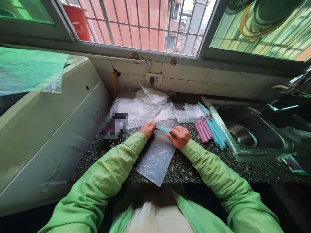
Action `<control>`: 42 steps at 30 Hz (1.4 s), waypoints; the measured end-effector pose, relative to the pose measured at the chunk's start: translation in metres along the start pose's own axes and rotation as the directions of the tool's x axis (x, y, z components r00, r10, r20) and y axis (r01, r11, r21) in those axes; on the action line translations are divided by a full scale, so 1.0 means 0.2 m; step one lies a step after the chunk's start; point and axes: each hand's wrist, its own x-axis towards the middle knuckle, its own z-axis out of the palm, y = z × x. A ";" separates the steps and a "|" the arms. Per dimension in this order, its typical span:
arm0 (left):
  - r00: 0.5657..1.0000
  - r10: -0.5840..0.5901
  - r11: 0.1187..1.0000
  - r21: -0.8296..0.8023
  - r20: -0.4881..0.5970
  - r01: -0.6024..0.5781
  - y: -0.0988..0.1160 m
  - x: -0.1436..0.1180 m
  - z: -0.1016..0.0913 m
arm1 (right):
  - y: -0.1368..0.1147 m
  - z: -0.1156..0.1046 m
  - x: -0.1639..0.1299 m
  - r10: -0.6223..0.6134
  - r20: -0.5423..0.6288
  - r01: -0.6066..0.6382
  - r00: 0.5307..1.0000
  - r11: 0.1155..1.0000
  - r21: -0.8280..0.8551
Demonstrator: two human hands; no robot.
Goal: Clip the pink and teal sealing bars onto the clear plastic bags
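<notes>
The left hand [147, 129] and right hand [179, 136] each pinched one end of a stiff, light blue clip [163, 129] across the top edge of a limp, slippery plastic bag [156, 158] lying flat on the surface [194, 168] below the fingers.

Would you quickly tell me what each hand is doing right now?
Left hand: closed on one end of the blue clip.
Right hand: closed on the clip's other end, over the clear plastic bag.
</notes>
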 end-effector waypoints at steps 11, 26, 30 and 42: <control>0.999 -0.050 0.993 -0.110 -0.003 0.049 0.01 0.00 0.01 | 0.01 0.00 0.01 -0.025 -0.054 0.024 0.998 1.000 -0.018; 0.995 -0.101 0.980 -0.172 0.014 0.102 0.00 0.02 0.01 | 0.05 -0.01 0.03 0.024 -0.269 -0.011 0.963 0.999 0.050; 0.997 -0.053 0.992 -0.110 0.051 0.058 -0.02 0.03 0.01 | 0.05 -0.01 0.03 0.052 -0.314 -0.019 0.948 0.994 0.106; 0.996 -0.086 0.973 -0.215 0.011 0.086 -0.04 0.03 0.01 | 0.07 0.00 0.02 0.145 -0.333 -0.046 0.932 0.956 0.289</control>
